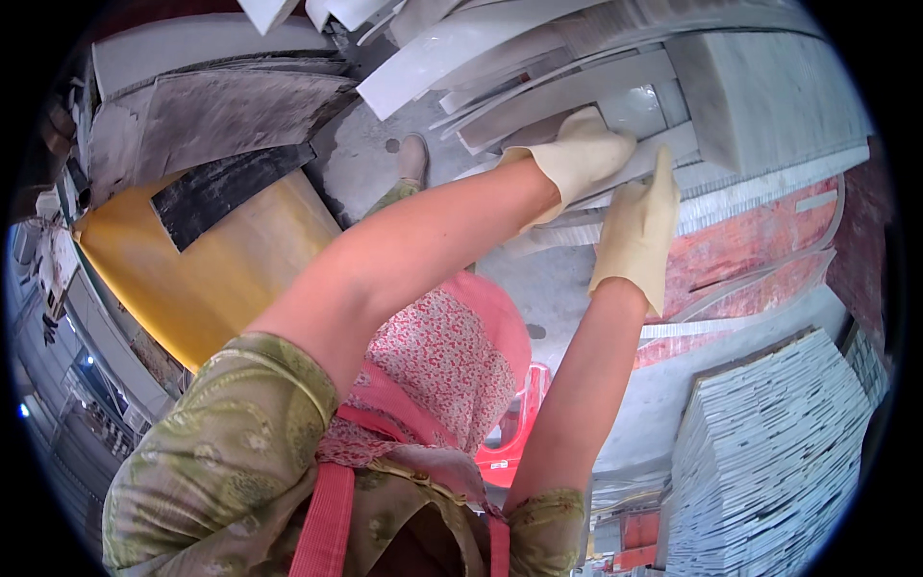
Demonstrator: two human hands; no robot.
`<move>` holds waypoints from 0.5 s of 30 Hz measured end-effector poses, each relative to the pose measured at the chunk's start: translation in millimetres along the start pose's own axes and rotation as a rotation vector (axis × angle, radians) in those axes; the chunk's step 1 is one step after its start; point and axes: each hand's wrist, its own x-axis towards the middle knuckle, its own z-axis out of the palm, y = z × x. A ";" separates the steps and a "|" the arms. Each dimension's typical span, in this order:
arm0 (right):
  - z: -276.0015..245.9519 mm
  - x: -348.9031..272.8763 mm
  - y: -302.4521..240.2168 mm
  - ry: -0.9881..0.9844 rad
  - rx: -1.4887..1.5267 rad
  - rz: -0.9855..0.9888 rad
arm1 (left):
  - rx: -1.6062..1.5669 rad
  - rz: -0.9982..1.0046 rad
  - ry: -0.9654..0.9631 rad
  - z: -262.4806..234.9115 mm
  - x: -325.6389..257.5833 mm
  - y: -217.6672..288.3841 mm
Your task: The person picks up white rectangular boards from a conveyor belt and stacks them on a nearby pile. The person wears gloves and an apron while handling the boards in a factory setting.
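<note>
Both of my hands wear cream rubber gloves and are close together over a pile of flat stone pieces. A pale grey stone strip (679, 144) lies between them. My left hand (594, 149) is closed, its bent fingers at the far edge of the strip. At the strip's near edge is my right hand (642, 213), with one finger stretched up along it and the other fingers mostly hidden, seemingly gripping it. Just beyond lies a glossy grey tile piece (633, 111). A large pale slab block (774, 101) stands right of the hands.
Long stone offcuts (433, 62) are piled at the far side. Grey slabs (221, 115) and a yellow sheet (260, 245) with a black piece (226, 192) are on the left. A tall stack of thin strips (774, 447) stands at lower right. A red plastic stool (514, 438) is beneath me.
</note>
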 end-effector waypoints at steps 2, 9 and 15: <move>1.6 4.1 9.6 -0.001 -0.065 -0.018 | 0.040 0.047 -0.056 0.6 3.0 -2.4; -4.7 12.8 13.4 -0.046 -0.164 -0.083 | 0.184 0.200 -0.147 -10.7 8.9 -10.2; -7.4 9.6 3.6 -0.004 0.219 0.030 | 0.253 -0.010 -0.081 -25.0 -8.0 11.4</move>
